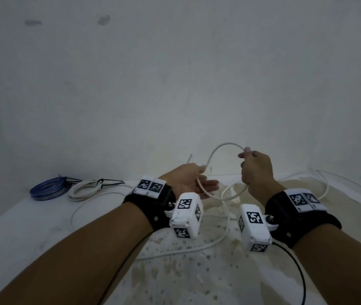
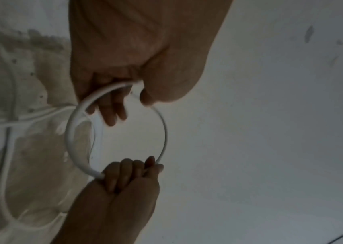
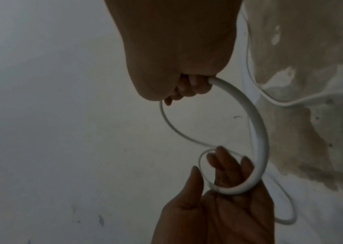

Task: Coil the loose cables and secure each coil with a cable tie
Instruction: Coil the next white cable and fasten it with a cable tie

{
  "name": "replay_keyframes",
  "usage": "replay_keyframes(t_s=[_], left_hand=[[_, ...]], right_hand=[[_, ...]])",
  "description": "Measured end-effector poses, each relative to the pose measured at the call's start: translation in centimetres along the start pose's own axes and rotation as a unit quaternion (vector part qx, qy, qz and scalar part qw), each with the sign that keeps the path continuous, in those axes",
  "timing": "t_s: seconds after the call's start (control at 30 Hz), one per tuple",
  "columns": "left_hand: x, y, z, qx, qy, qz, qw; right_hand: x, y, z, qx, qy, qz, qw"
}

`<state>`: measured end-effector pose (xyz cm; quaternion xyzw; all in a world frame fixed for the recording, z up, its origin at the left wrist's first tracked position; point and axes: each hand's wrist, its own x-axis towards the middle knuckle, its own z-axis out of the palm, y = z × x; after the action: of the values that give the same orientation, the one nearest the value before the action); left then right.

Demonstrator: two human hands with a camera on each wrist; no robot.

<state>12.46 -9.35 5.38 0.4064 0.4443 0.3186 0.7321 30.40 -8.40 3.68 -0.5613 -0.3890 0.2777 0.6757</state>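
Observation:
A loose white cable (image 1: 225,143) arches in the air between my two hands in front of the wall. My left hand (image 1: 191,178) is held palm up with fingers straight, and a loop of the cable (image 3: 256,181) lies across its palm and fingers (image 3: 224,165). My right hand (image 1: 255,170) grips the cable in a fist a little higher and to the right. The left wrist view shows the cable (image 2: 70,132) as a round loop running from the left hand (image 2: 137,49) to the right hand (image 2: 128,175). The rest of the cable (image 1: 227,225) trails down onto the table.
A blue coil (image 1: 47,188) and a white coil (image 1: 85,189), each bound with a black tie, lie at the back left of the stained white table (image 1: 197,271). More loose white cable (image 1: 325,183) sprawls at the right. A wall stands close behind.

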Motion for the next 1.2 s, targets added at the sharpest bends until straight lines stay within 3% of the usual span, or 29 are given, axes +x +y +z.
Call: replay_keyframes(t_s=[0.1,0.13,0.2,0.27,0.37,0.43,0.53,0.67,0.73,0.8,0.93,1.03,1.2], left_hand=[[0.2,0.4,-0.3,-0.041,0.128,0.101,0.986],[0.4,0.7,-1.1,0.011,0.173,0.146,0.974],[0.2,1.6,-3.1,0.159,0.256,0.231,0.925],[-0.4,2.3,-5.5,0.223,0.300,0.278,0.885],[-2.0,2.6,-8.4,0.210,0.257,0.267,0.905],[-2.9,2.9,-8.8,0.231,0.239,0.277,0.901],[-4.0,3.9,-8.1,0.290,0.236,0.340,0.863],[-5.8,5.3,-6.4,0.339,0.192,0.427,0.816],[-6.3,5.9,-5.8,0.332,0.177,0.463,0.803],[-6.3,6.2,-5.8,0.317,0.190,0.470,0.801],[-5.0,5.0,-7.7,0.294,0.234,0.414,0.829],[-3.4,3.4,-8.6,0.297,0.262,0.414,0.820],[-1.7,2.5,-7.3,0.325,0.264,0.441,0.794]], right_hand=[[-1.1,-0.8,0.5,0.138,-0.026,0.070,0.988],[-1.3,-1.0,0.3,0.167,-0.032,0.094,0.981],[-1.3,-1.1,-0.5,0.181,-0.041,0.111,0.976],[-1.1,-0.8,-1.5,0.157,-0.042,0.099,0.982],[-1.3,-0.4,-1.3,0.103,-0.087,0.078,0.988],[-2.1,-0.8,0.3,0.077,-0.150,0.046,0.985],[-4.4,-2.9,3.8,0.109,-0.225,-0.005,0.968],[-6.4,-6.3,7.2,0.164,-0.271,-0.064,0.946],[-6.3,-6.7,8.4,0.090,-0.264,-0.116,0.953],[-5.6,-6.4,9.5,0.019,-0.211,-0.151,0.965],[-3.8,-4.8,9.8,0.026,-0.092,-0.095,0.991],[-3.8,-3.5,10.1,0.035,-0.144,-0.061,0.987],[-4.4,-2.3,11.2,-0.028,-0.174,-0.113,0.978]])
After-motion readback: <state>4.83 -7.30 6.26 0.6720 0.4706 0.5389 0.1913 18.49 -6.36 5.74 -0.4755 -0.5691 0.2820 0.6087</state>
